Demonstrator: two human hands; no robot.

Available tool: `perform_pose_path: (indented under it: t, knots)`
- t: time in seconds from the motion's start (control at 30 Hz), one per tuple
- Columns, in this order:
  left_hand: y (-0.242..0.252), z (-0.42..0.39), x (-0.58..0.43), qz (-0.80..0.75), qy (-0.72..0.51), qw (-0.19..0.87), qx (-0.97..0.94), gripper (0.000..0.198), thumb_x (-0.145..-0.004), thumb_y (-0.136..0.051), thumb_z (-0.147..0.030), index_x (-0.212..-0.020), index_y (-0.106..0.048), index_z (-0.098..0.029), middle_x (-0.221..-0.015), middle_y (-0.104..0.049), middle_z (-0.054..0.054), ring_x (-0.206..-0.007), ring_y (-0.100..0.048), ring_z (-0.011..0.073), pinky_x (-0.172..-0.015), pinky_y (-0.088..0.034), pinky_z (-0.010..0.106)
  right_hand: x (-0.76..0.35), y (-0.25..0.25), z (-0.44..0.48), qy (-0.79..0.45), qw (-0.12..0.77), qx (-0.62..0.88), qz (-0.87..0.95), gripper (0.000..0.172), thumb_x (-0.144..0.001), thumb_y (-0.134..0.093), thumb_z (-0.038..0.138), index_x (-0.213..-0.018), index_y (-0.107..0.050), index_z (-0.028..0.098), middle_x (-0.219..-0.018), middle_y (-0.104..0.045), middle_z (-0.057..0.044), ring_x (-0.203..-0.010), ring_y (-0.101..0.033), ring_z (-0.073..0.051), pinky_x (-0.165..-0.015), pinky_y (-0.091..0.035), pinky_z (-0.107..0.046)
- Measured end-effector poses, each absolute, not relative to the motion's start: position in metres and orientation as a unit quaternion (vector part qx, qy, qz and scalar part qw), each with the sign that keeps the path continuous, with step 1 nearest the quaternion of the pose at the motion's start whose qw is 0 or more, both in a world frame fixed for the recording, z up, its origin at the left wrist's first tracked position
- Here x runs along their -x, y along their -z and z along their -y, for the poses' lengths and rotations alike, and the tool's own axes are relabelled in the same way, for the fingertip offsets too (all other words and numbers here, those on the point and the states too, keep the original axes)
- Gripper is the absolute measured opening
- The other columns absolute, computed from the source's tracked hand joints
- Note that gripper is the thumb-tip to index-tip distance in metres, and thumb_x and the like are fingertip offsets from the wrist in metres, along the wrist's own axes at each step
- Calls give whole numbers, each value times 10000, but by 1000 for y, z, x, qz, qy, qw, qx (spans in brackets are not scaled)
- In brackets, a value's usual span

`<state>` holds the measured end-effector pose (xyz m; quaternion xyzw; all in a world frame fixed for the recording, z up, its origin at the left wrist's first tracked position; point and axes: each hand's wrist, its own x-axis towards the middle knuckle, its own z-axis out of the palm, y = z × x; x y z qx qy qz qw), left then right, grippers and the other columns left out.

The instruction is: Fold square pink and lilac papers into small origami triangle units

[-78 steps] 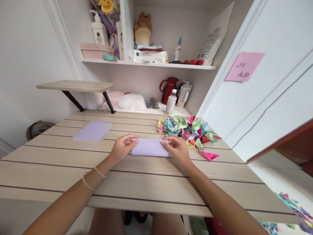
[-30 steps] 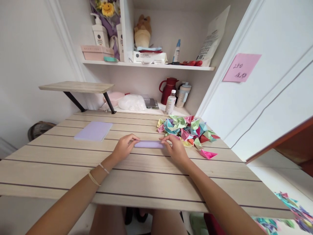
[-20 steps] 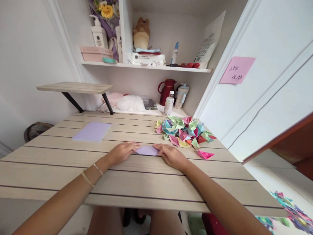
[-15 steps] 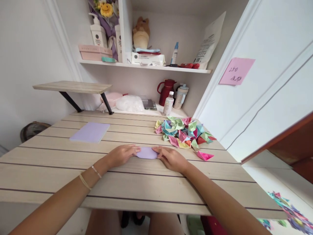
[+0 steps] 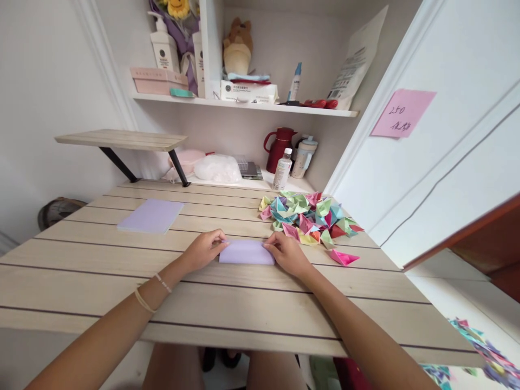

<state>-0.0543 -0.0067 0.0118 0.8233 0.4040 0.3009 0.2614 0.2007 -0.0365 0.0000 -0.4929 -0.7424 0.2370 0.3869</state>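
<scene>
A sheet of purple paper (image 5: 246,253), now a wide, low rectangle, lies on the wooden table in front of me. At its upper left corner, my left hand (image 5: 205,249) pinches the edge between thumb and fingers. My right hand (image 5: 287,253) grips the opposite upper corner in the same way, fingers curled. Past my right hand sits a heap of folded paper boats (image 5: 303,214) in many colours. One bright pink paper boat (image 5: 343,258) rests apart from the heap, nearer me.
A stack of purple paper (image 5: 151,215) lies at the left of the slatted table (image 5: 244,309). Behind it stands a small raised shelf (image 5: 122,139) on black legs. A bottle (image 5: 283,169), a red jug (image 5: 279,150) and a cup (image 5: 304,157) stand at the back.
My hands have moved apart and the purple paper shows as a wider rectangle between them. Fingers that lay flatter on it now pinch its upper corners. The view has shifted slightly.
</scene>
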Motion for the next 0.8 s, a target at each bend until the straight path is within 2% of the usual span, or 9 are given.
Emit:
perform_pose_path:
  t: [0.1, 0.5, 0.63, 0.8]
  knots:
    - [-9, 2, 54, -404, -298, 190, -844, 183, -794, -463, -323, -711, -543, -180, -740, -579, 18, -733, -523, 154, -663, -402, 270, -200, 2, 33, -195, 381, 488, 760, 82, -773, -530, 220, -701, -546, 184, -774, -610, -36, -715, -549, -155, -648, -422, -284]
    - [-3, -4, 53, -407, -268, 111, -866, 109, -777, -477, -260, -710, -534, -196, -750, -566, 24, -781, -497, 186, -732, -386, 317, -199, 11, 23, -177, 364, 491, 772, 67, -745, -549, 169, -681, -568, 176, -739, -590, -29, -705, -516, -152, -654, -399, -280]
    - [-4, -7, 54, -415, -270, 103, -863, 97, -748, -522, -250, -813, -572, -199, -854, -567, 38, -872, -481, 206, -800, -379, 347, -201, 15, 21, -183, 355, 509, 762, 44, -733, -568, 216, -731, -585, 175, -736, -570, -24, -654, -492, -140, -604, -398, -266]
    - [-8, -5, 55, -394, -265, 85, -876, 299, -766, -517, -241, -1058, -578, -258, -1012, -524, 45, -976, -445, 209, -875, -351, 369, -202, 14, 22, -197, 370, 503, 756, 254, -719, -590, 255, -963, -581, 183, -849, -558, -35, -665, -503, -132, -633, -435, -278]
